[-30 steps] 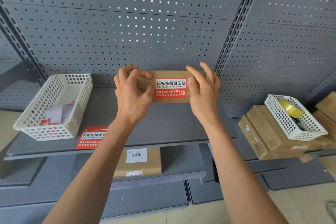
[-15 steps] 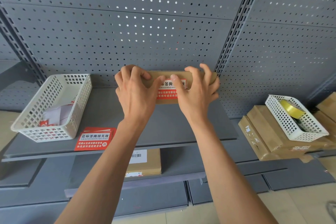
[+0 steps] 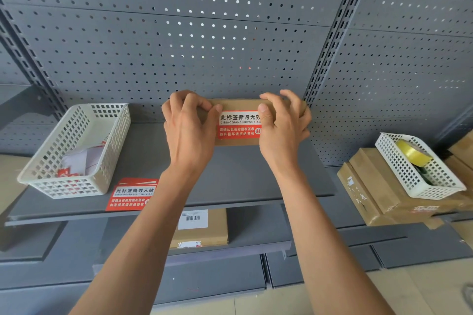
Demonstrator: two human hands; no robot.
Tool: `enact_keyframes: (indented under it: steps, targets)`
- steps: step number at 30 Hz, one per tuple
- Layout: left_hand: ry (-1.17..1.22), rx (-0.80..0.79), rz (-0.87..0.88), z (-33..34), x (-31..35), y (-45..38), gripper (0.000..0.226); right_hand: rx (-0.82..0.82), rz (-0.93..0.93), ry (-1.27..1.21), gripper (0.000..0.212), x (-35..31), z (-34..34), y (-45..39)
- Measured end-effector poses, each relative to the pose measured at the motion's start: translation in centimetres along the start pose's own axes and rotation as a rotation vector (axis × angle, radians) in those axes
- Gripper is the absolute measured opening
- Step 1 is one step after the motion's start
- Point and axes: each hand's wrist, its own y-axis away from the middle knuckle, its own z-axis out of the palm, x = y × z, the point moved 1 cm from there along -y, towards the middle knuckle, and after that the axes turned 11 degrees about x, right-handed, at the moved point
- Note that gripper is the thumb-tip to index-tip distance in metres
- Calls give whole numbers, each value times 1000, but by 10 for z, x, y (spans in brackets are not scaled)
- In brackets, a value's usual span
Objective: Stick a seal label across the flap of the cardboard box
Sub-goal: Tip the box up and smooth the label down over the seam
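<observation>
Head view: my left grip (image 3: 189, 130) and right grip (image 3: 282, 128) clasp the box (image 3: 238, 105) at the shelf's (image 3: 243, 174) back edge. Both thumbs press its label (image 3: 239, 125).

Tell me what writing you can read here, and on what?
"此标签撕毁无效", "CIBIAOQIANSIHUIWUXIAO": seal label on the cardboard box, right end covered.
Same lines: loose labels on the shelf.
Red-band small print on both: blurred.
Barcode sticker on lower box: unreadable.

White basket (image 3: 74, 151) left, another (image 3: 419, 169) (holding yellow tape (image 3: 412, 152)) right.
</observation>
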Motion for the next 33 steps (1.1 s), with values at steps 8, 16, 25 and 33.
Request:
enact_keyframes:
  steps: [8,16,25,33]
  targets:
    - [19,-76,12,-6,-1,-3,17,-104,-39,4,27,1,-8,-5]
    - [26,-203,46,-16,-4,-8,20,-369,-130,-30,49,14,-27,-13]
    - [21,-274,86,-21,-8,-9,43,-430,-149,-40,75,21,-31,-15]
    - [-15,-300,103,-21,-11,-10,59,-484,-147,-50,90,25,-34,-15]
